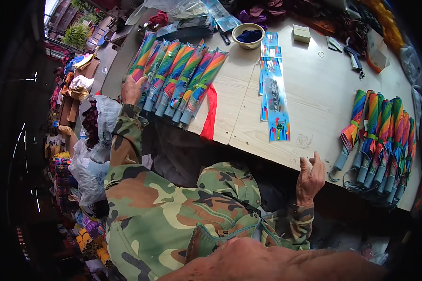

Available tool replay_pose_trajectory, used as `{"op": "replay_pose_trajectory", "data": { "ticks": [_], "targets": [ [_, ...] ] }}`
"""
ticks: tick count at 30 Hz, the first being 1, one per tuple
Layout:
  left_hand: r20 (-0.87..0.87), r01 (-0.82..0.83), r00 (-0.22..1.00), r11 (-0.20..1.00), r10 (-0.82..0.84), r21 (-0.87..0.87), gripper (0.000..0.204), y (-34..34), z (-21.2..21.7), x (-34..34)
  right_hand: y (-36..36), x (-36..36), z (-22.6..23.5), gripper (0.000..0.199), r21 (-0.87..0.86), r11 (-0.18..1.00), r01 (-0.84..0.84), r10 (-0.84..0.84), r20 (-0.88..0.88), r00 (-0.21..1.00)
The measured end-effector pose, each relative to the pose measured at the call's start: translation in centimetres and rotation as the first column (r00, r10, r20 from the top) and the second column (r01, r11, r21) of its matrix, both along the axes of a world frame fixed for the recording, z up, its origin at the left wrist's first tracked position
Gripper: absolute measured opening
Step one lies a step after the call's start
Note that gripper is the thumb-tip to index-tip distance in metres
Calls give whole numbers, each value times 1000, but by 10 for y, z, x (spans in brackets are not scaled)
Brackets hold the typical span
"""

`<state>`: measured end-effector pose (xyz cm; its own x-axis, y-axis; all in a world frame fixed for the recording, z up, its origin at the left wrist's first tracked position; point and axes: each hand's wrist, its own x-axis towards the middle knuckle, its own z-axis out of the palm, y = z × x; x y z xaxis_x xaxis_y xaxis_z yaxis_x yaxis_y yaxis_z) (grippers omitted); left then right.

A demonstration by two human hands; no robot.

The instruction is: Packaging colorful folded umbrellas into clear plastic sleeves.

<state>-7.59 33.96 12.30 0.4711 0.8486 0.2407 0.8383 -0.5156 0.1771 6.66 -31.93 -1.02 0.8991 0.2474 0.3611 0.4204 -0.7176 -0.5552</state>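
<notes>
My left hand point(132, 90) is closed around the lower part of the leftmost folded rainbow umbrella point(147, 50), at the end of a row. Several more rainbow umbrellas point(185, 77) in clear printed sleeves lie side by side there, grey handles toward me. My right hand point(311, 178) is raised by the table's front edge, fingers apart, holding nothing. Between my hands, flat printed plastic sleeves point(277, 117) overlap in a strip running away from me. Farther right lies a group of unsleeved folded rainbow umbrellas point(384, 140), their handles also toward me.
On the pale wooden table point(239, 107) a red ribbon point(211, 112) lies near the front edge. Farther back are a bowl point(248, 36) with dark blue contents, a small box point(301, 33) and scissors point(354, 58). Plastic bags point(89, 168) and piled goods crowd the left side.
</notes>
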Motion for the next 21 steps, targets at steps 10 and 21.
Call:
{"op": "replay_pose_trajectory", "data": {
  "ticks": [10, 21],
  "targets": [
    [-359, -146, 917, 984, 174, 104, 50, 128, -39, -5, -56, 82, -22, 56, -413, 782, 467, -364, 306, 880],
    [-146, -22, 989, 1000, 23, 6, 46, 150, -65, -15, -88, 106, -43, 60, -215, 879, 427, -432, 23, 901]
  ]
}}
